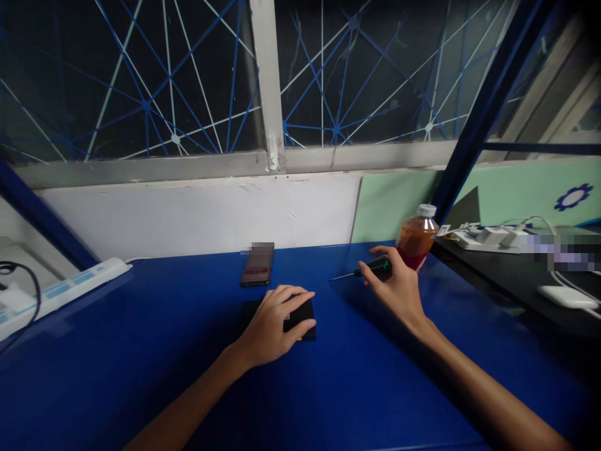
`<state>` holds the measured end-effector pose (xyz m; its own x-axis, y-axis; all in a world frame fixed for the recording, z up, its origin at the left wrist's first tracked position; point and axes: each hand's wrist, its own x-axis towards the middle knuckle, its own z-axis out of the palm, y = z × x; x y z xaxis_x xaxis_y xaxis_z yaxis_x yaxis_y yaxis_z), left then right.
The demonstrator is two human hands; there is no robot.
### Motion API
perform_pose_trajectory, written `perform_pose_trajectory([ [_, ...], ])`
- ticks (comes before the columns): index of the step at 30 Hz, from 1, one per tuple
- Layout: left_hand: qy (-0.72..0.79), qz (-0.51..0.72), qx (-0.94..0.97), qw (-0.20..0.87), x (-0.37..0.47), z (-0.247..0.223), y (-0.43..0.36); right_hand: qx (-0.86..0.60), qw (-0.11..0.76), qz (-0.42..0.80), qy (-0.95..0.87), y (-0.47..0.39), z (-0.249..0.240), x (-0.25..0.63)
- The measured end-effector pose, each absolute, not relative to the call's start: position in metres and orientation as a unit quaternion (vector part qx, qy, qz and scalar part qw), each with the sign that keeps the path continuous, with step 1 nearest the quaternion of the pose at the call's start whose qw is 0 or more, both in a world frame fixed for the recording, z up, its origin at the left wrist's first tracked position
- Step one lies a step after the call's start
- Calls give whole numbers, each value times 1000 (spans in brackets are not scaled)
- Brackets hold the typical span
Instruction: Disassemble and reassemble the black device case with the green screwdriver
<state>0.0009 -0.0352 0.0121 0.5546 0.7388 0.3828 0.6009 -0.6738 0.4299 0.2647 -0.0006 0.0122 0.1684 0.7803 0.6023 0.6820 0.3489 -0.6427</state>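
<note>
My left hand (277, 322) lies across a flat black box (306, 311) on the blue table. Its fingers reach over the far side and the thumb is at the near side, hiding much of the box. My right hand (397, 285) has its thumb and fingers around the dark green and black handle of a screwdriver (381, 265). The thin metal shaft points left, its tip close to the tabletop. Just behind my right hand stands a plastic bottle (413, 233) with orange-brown liquid and a white cap.
A dark phone (258, 264) lies behind the box. White power strips are at the left (70, 293) and right (498, 239), with cables. A white adapter (568, 297) rests on the black surface at right. Behind the blue table (352, 401) are a wall and windows.
</note>
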Motion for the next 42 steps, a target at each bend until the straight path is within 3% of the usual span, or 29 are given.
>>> perform_pose_trajectory([
  [42, 381, 265, 877, 125, 1, 10, -35, -586, 496, 11, -640, 0, 11, 263],
])
